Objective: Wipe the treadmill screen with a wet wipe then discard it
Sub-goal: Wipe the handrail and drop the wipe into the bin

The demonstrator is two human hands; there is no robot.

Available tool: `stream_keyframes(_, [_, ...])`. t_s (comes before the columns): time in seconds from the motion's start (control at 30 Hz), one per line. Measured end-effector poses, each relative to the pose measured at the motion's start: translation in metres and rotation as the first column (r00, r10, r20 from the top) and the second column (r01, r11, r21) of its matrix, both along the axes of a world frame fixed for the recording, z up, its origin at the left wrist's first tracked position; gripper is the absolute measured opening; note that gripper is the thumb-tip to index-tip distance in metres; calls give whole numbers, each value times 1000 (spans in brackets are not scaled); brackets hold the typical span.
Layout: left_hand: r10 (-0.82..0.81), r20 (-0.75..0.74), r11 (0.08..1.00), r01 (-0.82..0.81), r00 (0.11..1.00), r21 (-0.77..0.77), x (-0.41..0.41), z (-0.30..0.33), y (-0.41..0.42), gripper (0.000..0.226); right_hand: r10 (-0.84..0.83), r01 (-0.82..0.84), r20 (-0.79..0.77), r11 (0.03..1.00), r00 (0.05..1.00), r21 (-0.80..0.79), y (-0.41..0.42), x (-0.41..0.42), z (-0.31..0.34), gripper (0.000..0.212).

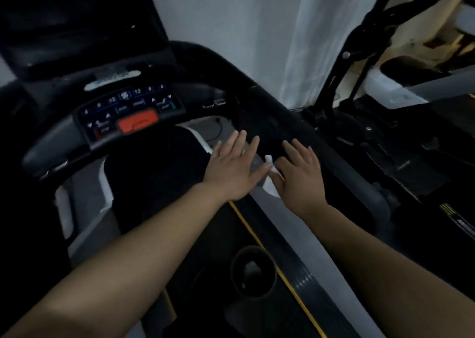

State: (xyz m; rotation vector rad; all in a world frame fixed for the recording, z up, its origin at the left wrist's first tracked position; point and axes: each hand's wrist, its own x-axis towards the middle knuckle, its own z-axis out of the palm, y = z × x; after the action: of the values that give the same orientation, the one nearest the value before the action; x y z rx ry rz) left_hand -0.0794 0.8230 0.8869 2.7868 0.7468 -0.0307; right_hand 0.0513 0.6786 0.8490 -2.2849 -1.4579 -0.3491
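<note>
My two hands reach out side by side over the treadmill's right side rail. A small crumpled white wet wipe (270, 180) hangs between them. My right hand (300, 175) has the wipe tucked under its thumb and palm, fingers spread. My left hand (231, 168) is flat with its fingers apart, and its thumb tip touches the wipe's upper edge. The dark treadmill screen (77, 29) stands at the upper left, well away from both hands. Below it is the control panel with a red stop button (137, 124).
A dark round bin (253, 273) with something pale inside stands on the floor below my hands, beside the yellow-edged side rail (290, 286). The black handrail (257, 98) curves past my hands. Another exercise machine (359, 54) stands at the right, before a white curtain (308, 41).
</note>
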Motion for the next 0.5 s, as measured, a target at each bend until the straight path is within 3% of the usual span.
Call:
stream_keyframes(0.23, [149,-57,987,-152,987,-48,-45,-27,-76,83,146,-147,-23,986,989,-76,-54,-22,-39,33])
stream_keyframes(0.5, [230,-130,966,-242,965,-88,-89,-53,-119,81,173,-172,-1,976,985,-130,-81,-48,-58,25])
